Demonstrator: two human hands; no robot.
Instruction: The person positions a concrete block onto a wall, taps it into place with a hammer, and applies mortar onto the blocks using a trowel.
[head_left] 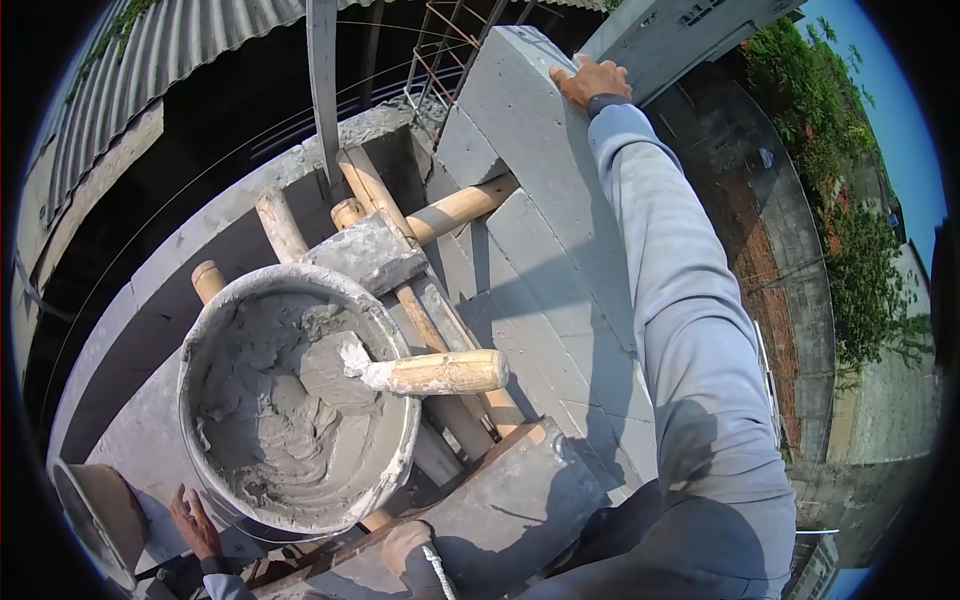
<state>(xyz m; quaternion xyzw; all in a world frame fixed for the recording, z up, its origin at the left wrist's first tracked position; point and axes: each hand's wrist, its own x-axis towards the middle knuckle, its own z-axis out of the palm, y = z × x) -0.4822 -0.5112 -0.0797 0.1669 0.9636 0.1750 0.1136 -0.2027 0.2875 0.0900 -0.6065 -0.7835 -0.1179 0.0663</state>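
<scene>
My right hand (595, 82) rests on the top edge of a grey block wall (560, 200), fingers curled over it, the arm in a light sleeve stretched out. At the lower left, my left hand (194, 522) is beside a bucket (190, 400), its fingers apart and nothing visible in them. The bucket holds wet grey mortar (270, 410). A trowel with a wooden handle (450, 372) lies in the mortar, its handle sticking out over the right rim. Behind the bucket sits a grey block piece (368, 254) on wooden poles (462, 208).
A second bucket (95, 520) stands at the lower left. A mortar-stained block (490, 500) lies in front, near a foot (408, 552). A metal post (323, 90) and rebar (447, 50) rise behind. Corrugated roofing (150, 60) is at the upper left.
</scene>
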